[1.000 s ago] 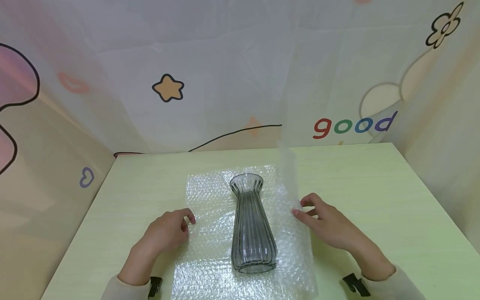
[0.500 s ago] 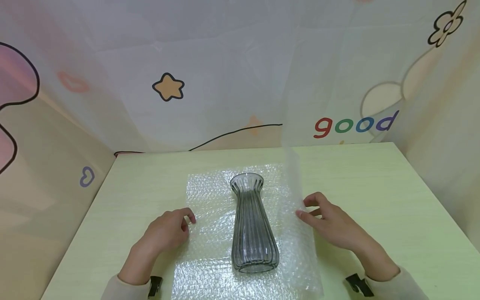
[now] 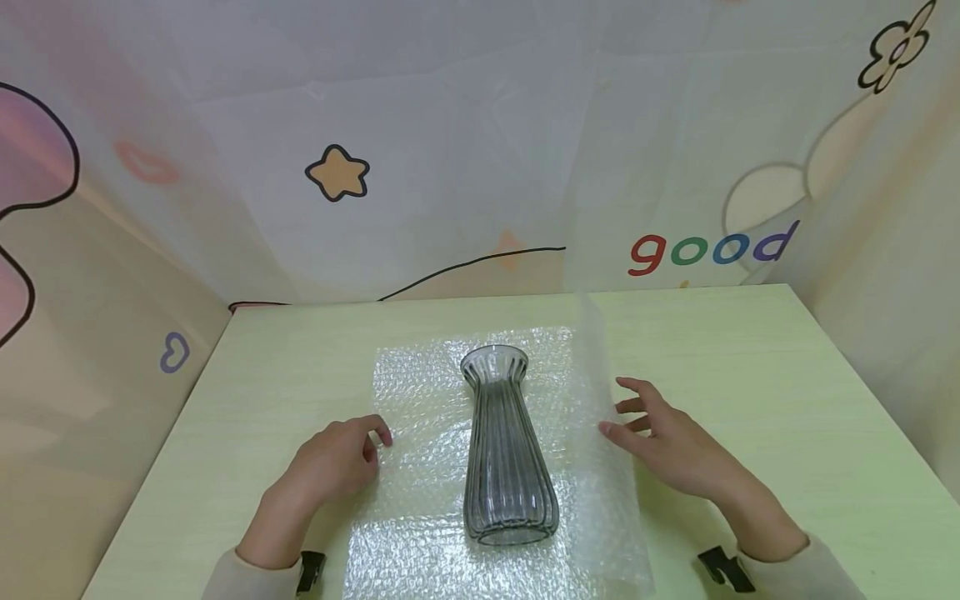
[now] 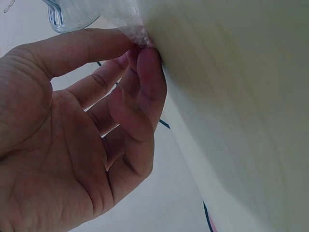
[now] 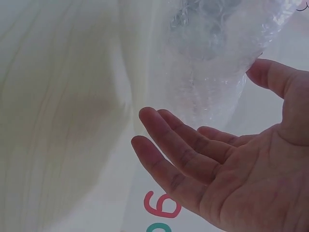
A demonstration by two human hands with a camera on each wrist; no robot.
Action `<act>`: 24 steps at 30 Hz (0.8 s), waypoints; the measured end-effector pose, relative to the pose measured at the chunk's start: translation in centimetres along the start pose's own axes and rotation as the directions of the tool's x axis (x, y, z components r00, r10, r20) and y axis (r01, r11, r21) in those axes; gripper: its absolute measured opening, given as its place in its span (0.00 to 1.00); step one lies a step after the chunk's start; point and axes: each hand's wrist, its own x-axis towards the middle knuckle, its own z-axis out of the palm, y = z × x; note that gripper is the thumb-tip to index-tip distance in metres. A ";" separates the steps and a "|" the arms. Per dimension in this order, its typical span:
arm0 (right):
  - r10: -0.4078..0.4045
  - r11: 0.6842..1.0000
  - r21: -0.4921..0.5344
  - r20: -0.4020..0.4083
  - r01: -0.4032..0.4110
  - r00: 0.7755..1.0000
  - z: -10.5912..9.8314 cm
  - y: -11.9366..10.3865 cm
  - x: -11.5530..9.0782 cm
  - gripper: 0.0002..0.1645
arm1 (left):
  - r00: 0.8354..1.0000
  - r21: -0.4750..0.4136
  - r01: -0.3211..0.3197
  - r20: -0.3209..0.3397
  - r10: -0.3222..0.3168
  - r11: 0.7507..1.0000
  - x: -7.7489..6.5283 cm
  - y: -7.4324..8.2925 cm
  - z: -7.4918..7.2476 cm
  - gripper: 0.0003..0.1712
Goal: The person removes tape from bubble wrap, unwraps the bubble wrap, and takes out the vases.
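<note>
A ribbed grey glass vase (image 3: 510, 467) lies on its side on a sheet of bubble wrap (image 3: 420, 475), its flared mouth toward the wall. At the sheet's left edge, my left hand (image 3: 337, 458) pinches the bubble wrap (image 4: 137, 35) between thumb and fingertips. My right hand (image 3: 675, 450) is at the right side, fingers spread and only loosely bent. Its thumb tip touches the raised right flap of bubble wrap (image 5: 203, 87), while the other fingers stand apart from it. Through that flap the vase shows blurred in the right wrist view.
The pale wooden table (image 3: 757, 375) reaches back to a printed cloth wall (image 3: 465, 167) with a star and the word "good". Cloth sides rise at left and right. Dark clips (image 3: 726, 569) sit near both sleeve cuffs.
My right hand has shifted slightly to the right and its fingers have spread off the bubble wrap. The right flap has leaned outward. My left hand and the vase have hardly moved.
</note>
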 end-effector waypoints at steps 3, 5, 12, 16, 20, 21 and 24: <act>0.005 1.000 -0.006 0.006 -0.005 1.000 -0.1 0.3 0.0 0.52 | 1.000 0.001 0.002 0.000 -0.002 1.000 0.0 0.0 0.0 0.16; 0.005 1.000 -0.009 0.008 -0.005 1.000 -0.1 0.4 0.0 0.52 | 1.000 0.001 0.002 0.001 -0.002 1.000 0.1 0.0 0.0 0.17; 0.026 1.000 -0.001 0.021 -0.026 0.999 -0.2 0.6 0.0 0.52 | 1.000 0.002 0.002 0.001 -0.002 1.000 0.0 -0.1 0.0 0.17; 0.032 0.999 0.005 0.028 -0.032 0.999 -0.1 0.8 -0.1 0.52 | 1.000 -0.002 -0.001 0.002 0.001 1.000 0.0 -0.1 0.0 0.17; 0.025 1.000 0.007 0.026 -0.025 0.999 -0.1 1.1 -0.1 0.52 | 1.000 -0.011 -0.008 0.000 0.008 1.000 0.1 0.0 0.0 0.17; 0.022 1.000 0.007 0.026 -0.022 0.999 -0.1 1.1 -0.1 0.52 | 1.000 -0.012 -0.009 0.000 0.009 1.000 0.0 0.0 0.0 0.17; 0.013 1.000 0.005 0.024 -0.013 1.000 -0.2 1.3 -0.2 0.53 | 1.000 -0.011 -0.009 0.001 0.009 1.000 0.0 0.0 0.0 0.17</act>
